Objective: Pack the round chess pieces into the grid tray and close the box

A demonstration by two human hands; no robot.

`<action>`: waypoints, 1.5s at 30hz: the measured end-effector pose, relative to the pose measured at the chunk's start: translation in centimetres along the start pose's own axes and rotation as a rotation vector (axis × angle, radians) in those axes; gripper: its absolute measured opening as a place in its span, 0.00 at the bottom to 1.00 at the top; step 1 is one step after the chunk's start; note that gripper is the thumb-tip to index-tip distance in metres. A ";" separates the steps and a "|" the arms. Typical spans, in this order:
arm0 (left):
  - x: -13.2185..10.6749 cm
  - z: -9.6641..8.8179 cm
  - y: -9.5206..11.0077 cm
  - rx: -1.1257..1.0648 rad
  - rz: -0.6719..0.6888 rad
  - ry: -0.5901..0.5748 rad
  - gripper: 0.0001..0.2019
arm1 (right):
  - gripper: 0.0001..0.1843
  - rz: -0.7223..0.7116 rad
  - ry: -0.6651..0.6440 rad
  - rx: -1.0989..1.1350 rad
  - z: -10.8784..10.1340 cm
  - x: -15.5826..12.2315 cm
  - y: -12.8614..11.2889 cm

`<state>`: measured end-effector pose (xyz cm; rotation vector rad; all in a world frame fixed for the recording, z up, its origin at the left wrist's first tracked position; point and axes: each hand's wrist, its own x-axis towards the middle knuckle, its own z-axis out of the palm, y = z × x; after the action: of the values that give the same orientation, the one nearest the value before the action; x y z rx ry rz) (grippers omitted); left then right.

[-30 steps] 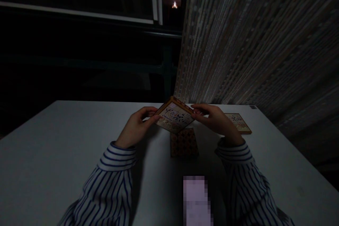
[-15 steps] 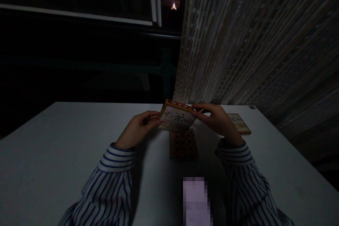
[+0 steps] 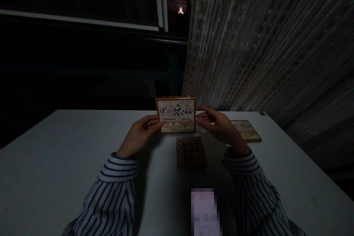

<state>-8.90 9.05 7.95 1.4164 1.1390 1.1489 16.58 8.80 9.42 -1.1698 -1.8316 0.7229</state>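
Observation:
A Chinese chess box (image 3: pixel 177 115) with a printed front stands nearly upright above the table, its face toward me. My left hand (image 3: pixel 142 132) pinches its left edge between thumb and fingers. At the right edge, my right hand (image 3: pixel 218 123) has its fingers parted, with the fingertips beside the box; whether they touch it I cannot tell. Below the box, a tray of round chess pieces (image 3: pixel 191 152) lies on the table, the pieces set in rows. Behind my right wrist rests a flat piece with the same print (image 3: pixel 247 131), partly hidden by the arm.
The white table (image 3: pixel 69 162) runs under both arms. A pixelated light rectangle (image 3: pixel 205 212) is near the front edge. A string curtain (image 3: pixel 235 44) hangs along the back right, close to the table edge. The room behind is dark.
The box has turned from a tilt to nearly upright and shifted slightly left. My right fingers have loosened from its edge. Round pieces now show more clearly in the tray.

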 end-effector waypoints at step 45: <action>-0.4 0.6 0.2 0.625 0.687 0.109 0.17 | 0.27 0.212 0.152 0.205 1.0 1.1 -0.6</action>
<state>-8.32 8.55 8.05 2.3767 1.1756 1.4060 15.19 9.55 9.83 -1.2578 -1.4855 0.8938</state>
